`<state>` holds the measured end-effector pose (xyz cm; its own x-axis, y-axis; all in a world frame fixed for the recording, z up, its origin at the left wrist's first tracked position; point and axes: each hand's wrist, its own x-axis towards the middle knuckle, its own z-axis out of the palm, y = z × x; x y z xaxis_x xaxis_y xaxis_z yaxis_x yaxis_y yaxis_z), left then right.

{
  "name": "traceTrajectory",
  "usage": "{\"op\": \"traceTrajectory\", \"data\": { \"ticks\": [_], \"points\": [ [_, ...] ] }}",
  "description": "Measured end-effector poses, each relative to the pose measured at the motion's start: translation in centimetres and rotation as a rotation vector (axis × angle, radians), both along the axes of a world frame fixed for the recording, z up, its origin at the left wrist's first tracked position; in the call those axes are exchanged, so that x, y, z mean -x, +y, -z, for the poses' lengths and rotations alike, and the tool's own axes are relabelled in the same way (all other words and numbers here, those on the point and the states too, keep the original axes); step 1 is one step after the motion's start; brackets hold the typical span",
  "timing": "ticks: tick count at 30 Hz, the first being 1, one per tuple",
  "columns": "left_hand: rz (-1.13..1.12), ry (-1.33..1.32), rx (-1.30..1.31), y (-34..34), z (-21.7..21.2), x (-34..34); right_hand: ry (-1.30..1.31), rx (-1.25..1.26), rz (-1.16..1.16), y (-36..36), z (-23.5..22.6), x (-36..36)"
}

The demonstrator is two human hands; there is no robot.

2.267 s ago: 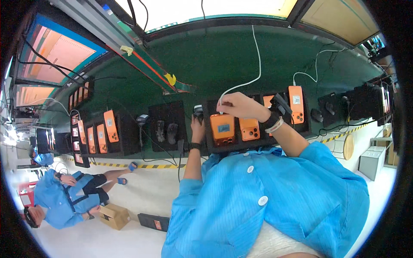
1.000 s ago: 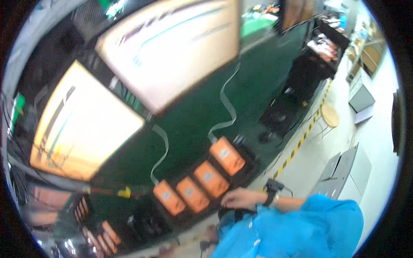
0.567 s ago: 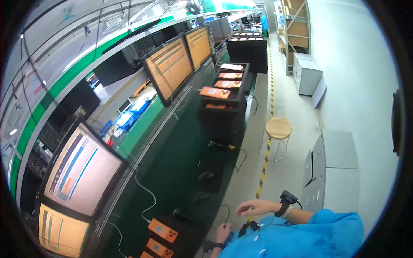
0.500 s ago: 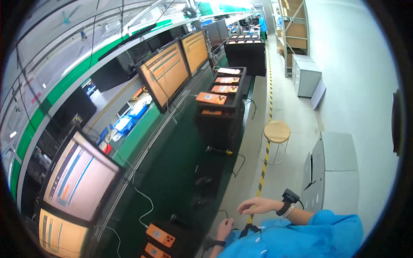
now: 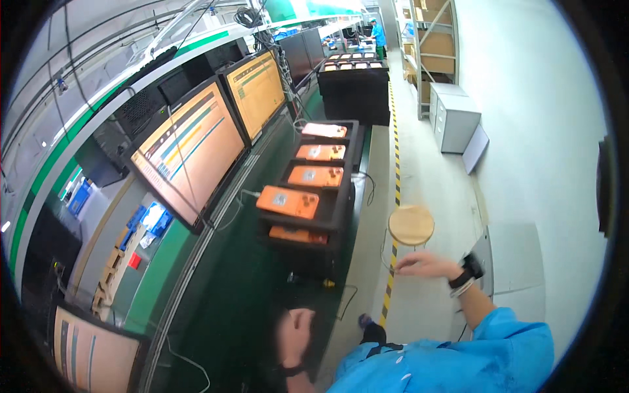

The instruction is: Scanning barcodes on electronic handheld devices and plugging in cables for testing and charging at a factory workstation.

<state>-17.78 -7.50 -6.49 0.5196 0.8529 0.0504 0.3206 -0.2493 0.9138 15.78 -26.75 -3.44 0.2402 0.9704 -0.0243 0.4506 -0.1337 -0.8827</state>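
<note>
Two bare hands are out, neither holding anything: the left hand [image 5: 296,334] rests flat on the green bench [image 5: 242,295] near the closest orange device [image 5: 288,202], while the right hand [image 5: 422,264] hangs spread above the round stool [image 5: 411,224]. This looks like a pause between units, and the next move probably calls for a reach forward to that device's rack [image 5: 327,216].

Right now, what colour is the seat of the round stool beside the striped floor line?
Pale natural wood, a light tan; the round stool shows best in the head view.

Bright overhead light is washing out the pale floor [image 5: 524,131]; the monitors [image 5: 190,147] are glowing. Fisheye is bending edges, corners are vignetting black, and the left hand [image 5: 298,337] is perhaps motion-blurred.
</note>
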Motion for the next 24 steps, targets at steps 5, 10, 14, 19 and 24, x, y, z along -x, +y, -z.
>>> {"op": "traceTrajectory", "data": {
  "ticks": [5, 10, 14, 19, 24],
  "points": [
    [-0.269, -0.218, -0.348, 9.0, -10.6, -0.2, -0.235, -0.135, 0.604, -5.2, -5.6, -24.7],
    [-0.522, 0.234, -0.46, 10.8, -16.4, 6.7, -0.809, -0.052, 0.876, -7.5, -14.0, -38.4],
    [-1.031, 0.003, -0.536, 11.7, -19.6, 9.0, -0.729, -0.326, 0.758, 4.4, -19.0, -40.9],
    [-0.893, -0.04, -0.68, 13.9, -22.2, -3.9, -0.497, -0.179, -0.235, 33.0, -19.3, -34.8],
    [-0.274, 0.252, -0.504, 19.3, -20.7, -24.3, -0.781, -0.432, -0.323, 51.3, -10.1, -32.1]
  ]
}}
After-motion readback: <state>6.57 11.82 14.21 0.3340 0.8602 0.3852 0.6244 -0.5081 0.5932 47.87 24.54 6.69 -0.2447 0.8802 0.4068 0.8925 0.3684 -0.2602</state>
